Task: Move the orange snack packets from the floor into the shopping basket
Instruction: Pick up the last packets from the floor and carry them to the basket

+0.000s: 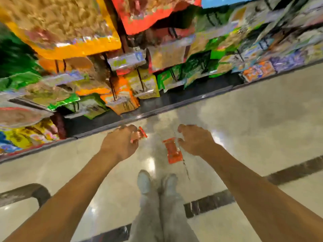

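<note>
Left hand (pixel 120 145): grip clamped on one orange packet (pixel 139 135), which sticks out past the fingers on the side toward the other hand.
Right hand (pixel 194 140): grip curled, pinching the edge of a second orange packet (pixel 173 151); whether fully closed, cannot tell through the blur.
Second packet: hangs below and just inside the right grip, above the floor (pixel 244 119).
Packet count: two, one at each grip.
Hand count: two, well apart.
Basket handle (pixel 26 193): far left of the left grip, low.
Shelves (pixel 122 67): beyond both grips, packed with snack bags.
</note>
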`<state>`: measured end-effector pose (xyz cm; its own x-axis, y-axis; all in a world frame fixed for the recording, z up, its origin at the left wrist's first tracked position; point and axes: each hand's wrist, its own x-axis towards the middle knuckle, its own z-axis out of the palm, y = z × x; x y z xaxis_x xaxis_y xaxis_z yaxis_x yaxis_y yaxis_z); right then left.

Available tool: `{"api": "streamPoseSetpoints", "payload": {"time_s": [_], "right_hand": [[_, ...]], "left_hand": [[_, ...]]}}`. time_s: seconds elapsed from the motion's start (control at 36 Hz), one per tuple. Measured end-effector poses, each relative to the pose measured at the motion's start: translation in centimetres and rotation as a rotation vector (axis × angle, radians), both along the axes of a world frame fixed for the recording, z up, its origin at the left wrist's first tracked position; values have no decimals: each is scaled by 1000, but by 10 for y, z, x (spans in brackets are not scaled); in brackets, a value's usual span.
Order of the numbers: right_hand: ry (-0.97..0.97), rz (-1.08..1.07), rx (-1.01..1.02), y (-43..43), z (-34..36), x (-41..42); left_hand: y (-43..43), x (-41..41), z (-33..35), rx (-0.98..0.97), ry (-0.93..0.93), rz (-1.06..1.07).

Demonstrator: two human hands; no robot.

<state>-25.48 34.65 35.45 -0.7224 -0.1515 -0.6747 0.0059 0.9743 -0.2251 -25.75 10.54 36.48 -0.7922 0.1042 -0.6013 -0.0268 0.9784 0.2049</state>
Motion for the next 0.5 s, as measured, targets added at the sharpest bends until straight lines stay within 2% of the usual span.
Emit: {"api": "streamPoseSetpoints", "payload": {"time_s": [0.19,0.31,0.5], "right_hand": [[-123,-97,40,-21,-200,-8],[-192,-139,85,-24,-324,14],[-187,-307,134,-29,-510,56]], "left_hand": [[-34,-10,-204,-2,-23,45],[-57,-11,-339,-41,-140,30],[-72,-20,-521,-156,-150,19]]}}
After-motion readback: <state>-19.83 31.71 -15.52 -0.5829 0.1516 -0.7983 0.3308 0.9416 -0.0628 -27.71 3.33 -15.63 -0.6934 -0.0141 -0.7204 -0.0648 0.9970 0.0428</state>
